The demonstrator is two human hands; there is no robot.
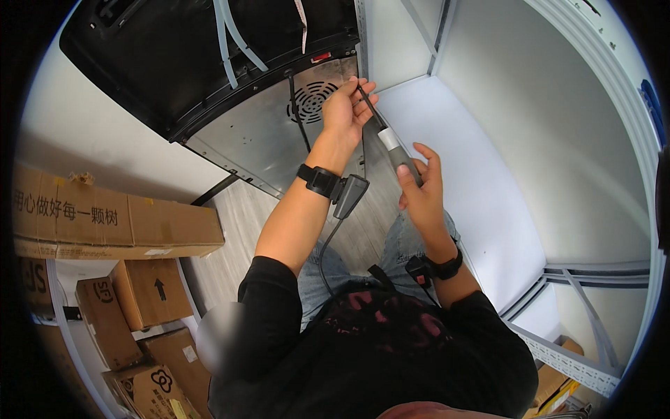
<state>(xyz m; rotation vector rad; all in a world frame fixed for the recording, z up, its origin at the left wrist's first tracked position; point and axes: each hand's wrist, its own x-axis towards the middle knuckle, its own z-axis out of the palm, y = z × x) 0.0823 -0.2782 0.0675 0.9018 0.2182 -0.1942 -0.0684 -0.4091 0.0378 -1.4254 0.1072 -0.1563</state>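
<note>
head view, looking straight down: the right hand (421, 187) is wrapped around the grey handle of a long screwdriver with a thin dark shaft and a pale silver collar (388, 140), fingers closed on the grip. up ahead, the left hand (343, 106) pinches the shaft near its tip, thumb and fingertips closed on the metal, steering it against the bare sheet-metal back panel of a black appliance (265, 140). the tip sits at the panel's right edge, just right of the round slotted vent grille (310, 101), beside the pale upright of a white metal shelf frame (363, 42); the screw itself is hidden behind the fingers.

to do this well, i'd say the shaft wants to stay square to the panel, with the left fingers only guiding while the right hand pushes along the axis and turns. the risk is a slip across the metal. a black wrist strap with a small grey device and cable (335, 187) hangs off the left forearm. brown cardboard boxes (105, 216) sit well off to the left of the arms.
</note>
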